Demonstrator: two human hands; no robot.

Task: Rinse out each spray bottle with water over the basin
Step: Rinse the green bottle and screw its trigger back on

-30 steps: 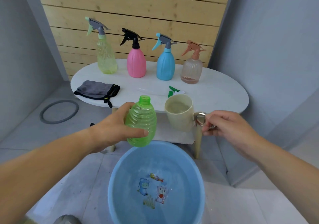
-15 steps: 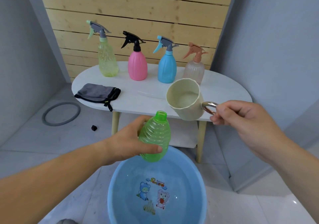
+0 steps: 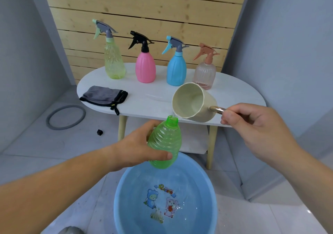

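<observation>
1. Head view, the hands: the left hand (image 3: 138,149) has its grip clamped round the belly of the capless green bottle (image 3: 164,143), which is held slightly tilted just above the far rim of the blue basin (image 3: 133,188) on the floor. The right hand (image 3: 252,125) pinches the metal handle of the cream cup (image 3: 194,102), tipped so its lip sits right over the bottle's open neck, and a thin trickle seems to pass between them
2. Head view, the step: I'd say this is the filling stage for the first bottle. The four trigger bottles (image 3: 145,67) on the tabletop (image 3: 147,105) look capped and waiting. Next, the cup needs levelling once enough water is in, then the bottle wants a swirl and upending over the basin
3. Head view, edges and room: the wide cup lip against a narrow neck invites spill, and the bottle hangs near the basin's far rim, so drips could reach the floor. The tabletop edge and a table leg (image 3: 210,143) crowd the cup side, while the basin's middle offers open room
</observation>
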